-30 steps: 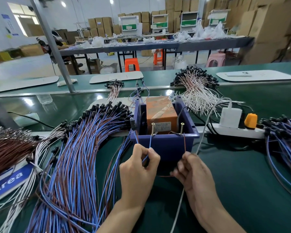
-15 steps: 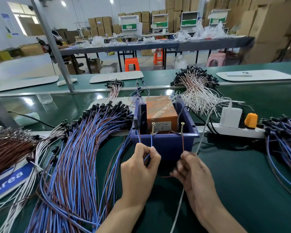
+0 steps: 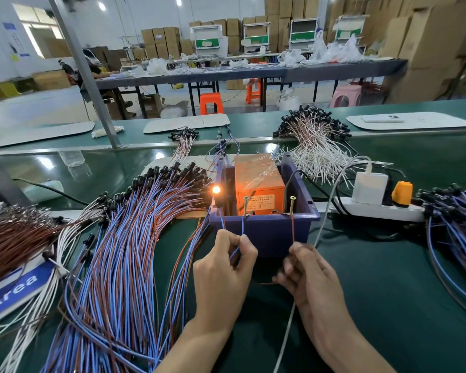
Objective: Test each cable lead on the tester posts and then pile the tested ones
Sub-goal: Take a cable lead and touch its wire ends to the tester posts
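right at the near wall of the blue bin [image 3: 267, 232], in the head view, both forearms are reaching forward from the bottom edge, backs of the hands facing up. the left hand [image 3: 221, 267] is pinching a blue lead [image 3: 242, 227] between thumb and forefinger, the other fingers curling under. the right hand [image 3: 307, 273] is pinching a brown lead [image 3: 292, 228] at its fingertips. each lead is running nearly straight up from the pinch, long axis upright, its upper end meeting a screw post: blue on the left post [image 3: 245, 205], brown on the right post [image 3: 291, 204]. both posts are standing at the bin's front rim, before the orange tester box [image 3: 258, 181]. a small lamp [image 3: 216, 189] is glowing orange at the bin's left rim. the brown lead's slack is sagging between the hands. a pile of blue and brown cables [image 3: 124, 238] is fanning across the worktop [image 3: 388, 278] to the left, a second pile [image 3: 455, 211] lying well apart at the right edge.
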The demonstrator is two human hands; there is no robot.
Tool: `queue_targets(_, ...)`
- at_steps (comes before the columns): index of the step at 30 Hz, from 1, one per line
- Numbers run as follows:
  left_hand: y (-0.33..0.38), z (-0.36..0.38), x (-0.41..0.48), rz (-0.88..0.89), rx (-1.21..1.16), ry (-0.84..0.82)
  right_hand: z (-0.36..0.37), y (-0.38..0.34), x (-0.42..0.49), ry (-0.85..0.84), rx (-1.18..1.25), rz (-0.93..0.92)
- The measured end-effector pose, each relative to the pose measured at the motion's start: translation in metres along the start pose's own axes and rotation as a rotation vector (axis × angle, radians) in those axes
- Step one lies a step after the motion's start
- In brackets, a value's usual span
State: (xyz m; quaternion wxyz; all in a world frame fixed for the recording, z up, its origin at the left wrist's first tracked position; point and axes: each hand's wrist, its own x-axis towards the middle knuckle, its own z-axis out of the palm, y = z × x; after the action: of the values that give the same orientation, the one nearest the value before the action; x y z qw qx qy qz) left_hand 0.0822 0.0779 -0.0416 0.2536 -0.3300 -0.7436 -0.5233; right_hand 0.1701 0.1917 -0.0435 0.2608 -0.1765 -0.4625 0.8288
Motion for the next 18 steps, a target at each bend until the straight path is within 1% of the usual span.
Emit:
queue_targets(14,0.0004,-0.0006,0.0002,0.042,-0.008,-0.009,-0.0024,0.002,0.0016,-0.007,-0.012,-0.007)
queue_targets(18,0.0003,0.0001,-0.0003,0.031,-0.001,-0.002,-0.003,0.004,0.0027,-0.008,-0.026,-0.008)
